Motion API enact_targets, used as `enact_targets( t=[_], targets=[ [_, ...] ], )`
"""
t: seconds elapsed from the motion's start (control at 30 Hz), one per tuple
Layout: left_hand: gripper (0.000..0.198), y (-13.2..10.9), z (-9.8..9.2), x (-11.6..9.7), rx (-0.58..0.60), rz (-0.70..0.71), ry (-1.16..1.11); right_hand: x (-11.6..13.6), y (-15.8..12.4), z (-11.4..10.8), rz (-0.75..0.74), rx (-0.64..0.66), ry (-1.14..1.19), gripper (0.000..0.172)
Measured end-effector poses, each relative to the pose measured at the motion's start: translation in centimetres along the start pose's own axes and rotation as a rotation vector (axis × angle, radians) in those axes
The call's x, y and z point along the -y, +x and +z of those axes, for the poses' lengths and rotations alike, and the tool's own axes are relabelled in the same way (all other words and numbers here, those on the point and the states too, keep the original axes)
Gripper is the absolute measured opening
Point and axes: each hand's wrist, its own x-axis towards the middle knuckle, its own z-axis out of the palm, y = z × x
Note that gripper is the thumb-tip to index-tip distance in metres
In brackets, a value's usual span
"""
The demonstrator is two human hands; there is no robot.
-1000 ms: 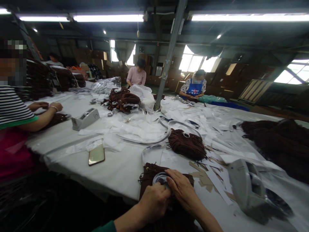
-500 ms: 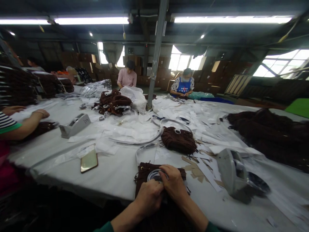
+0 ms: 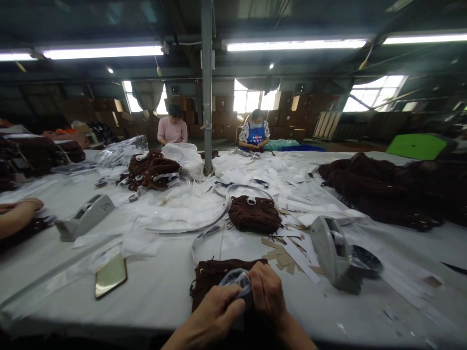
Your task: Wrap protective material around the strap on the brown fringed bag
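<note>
A dark brown fringed bag (image 3: 211,276) lies at the near edge of the white table (image 3: 164,287). My left hand (image 3: 213,316) and my right hand (image 3: 268,294) rest on it, both with fingers pinched on a clear plastic-wrapped strap (image 3: 237,280) bunched on top of the bag. A second brown fringed bag (image 3: 254,217) with a pale ring at its top lies farther back in the middle.
A grey tape dispenser (image 3: 333,255) stands to the right, another tape dispenser (image 3: 85,216) at the left. A phone (image 3: 110,276) lies face up near the left. Brown bag piles (image 3: 386,187) sit at the right and back. Paper scraps (image 3: 292,253) litter the middle. Two people work across the table; another person's arm (image 3: 16,216) rests at left.
The view has swung right, so the person at the left is mostly out of frame. My hands stay on the bag, and the plastic-wrapped strap is now bunched tighter between my fingers.
</note>
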Motion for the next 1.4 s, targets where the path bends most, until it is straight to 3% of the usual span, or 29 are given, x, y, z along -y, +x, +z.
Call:
enact_targets(
  t=[0.1,0.2,0.37,0.5,0.63,0.83,1.03,1.4],
  targets=[
    [0.021,-0.5,0.6,0.4,-0.008,0.049,0.08,-0.3,-0.9,0.1,0.05,0.006,0.033,0.034],
    [0.021,-1.0,2.2,2.1,-0.131,0.206,0.331,-1.6,-1.8,-0.2,0.17,0.007,0.102,0.031],
    [0.024,-1.9,5.3,6.6,-0.343,0.438,0.845,-8.7,-2.7,-1.5,0.468,-0.104,-0.161,0.026],
    [0.028,-2.1,6.0,8.4,-0.469,0.419,0.889,-15.0,-2.4,-1.8,0.557,-0.029,-0.262,0.022],
    [0.028,-1.8,6.0,8.5,-0.49,0.369,0.856,-18.3,-1.4,0.1,0.596,0.098,-0.355,0.018],
    [0.028,-2.0,6.4,9.5,-0.475,0.312,0.82,-19.0,-1.1,2.4,0.639,0.11,-0.514,0.019],
    [0.028,-2.0,6.5,9.7,-0.494,0.325,0.766,-18.8,-1.4,2.1,0.555,0.111,-0.54,0.032],
    [0.027,-1.9,6.4,9.8,-0.504,0.347,0.764,-19.0,-1.7,2.4,0.488,0.063,-0.521,0.035]
  ],
)
